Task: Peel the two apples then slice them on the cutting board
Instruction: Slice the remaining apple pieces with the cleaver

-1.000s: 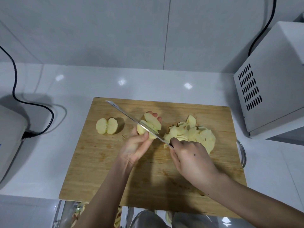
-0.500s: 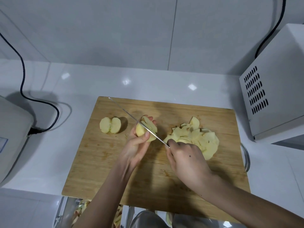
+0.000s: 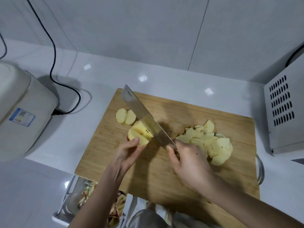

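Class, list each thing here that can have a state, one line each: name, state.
held apple piece, peeled, cut, core showing
cleaver, tilted, blade against the held apple piece
left hand, grips the held apple piece
right hand, grips the cleaver by its handle
apple half, peeled, lying apart on the cutting board
apple slices, heaped on the cutting board
white appliance, cord plugged in

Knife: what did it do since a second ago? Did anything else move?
The knife tipped: it showed only its thin edge before, now its flat side faces up, across the apple piece. The left hand keeps holding that piece, the right hand the knife. The apple half and slice pile stayed put.
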Tool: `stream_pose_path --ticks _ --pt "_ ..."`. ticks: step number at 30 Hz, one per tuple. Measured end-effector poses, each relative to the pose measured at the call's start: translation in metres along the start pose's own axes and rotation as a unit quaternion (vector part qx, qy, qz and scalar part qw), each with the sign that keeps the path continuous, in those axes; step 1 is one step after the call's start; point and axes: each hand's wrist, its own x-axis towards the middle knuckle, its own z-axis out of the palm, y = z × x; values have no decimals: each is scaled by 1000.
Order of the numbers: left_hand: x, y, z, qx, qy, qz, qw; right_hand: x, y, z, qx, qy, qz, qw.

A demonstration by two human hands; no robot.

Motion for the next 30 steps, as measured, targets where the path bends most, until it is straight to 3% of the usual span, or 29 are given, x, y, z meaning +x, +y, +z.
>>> stream_pose_path --ticks 7,11,15,20,25,30 --pt "-30 13 -10 -12 -39 11 999 7 -3 -15 237 -85 114 961" --pt "-55 14 -18 22 -1 33 999 11 -6 -2 234 -130 116 956" --pt "-87 18 -25 142 71 56 986 3 -17 17 199 -190 44 960" --pt "-134 36 -52 258 89 68 960 -14 -45 50 165 -247 -16 955" --pt "-178 65 -91 310 209 63 925 -33 -76 86 160 -306 -36 938" --pt "-195 85 -114 199 395 13 897 -32 -93 97 147 -376 -25 915"
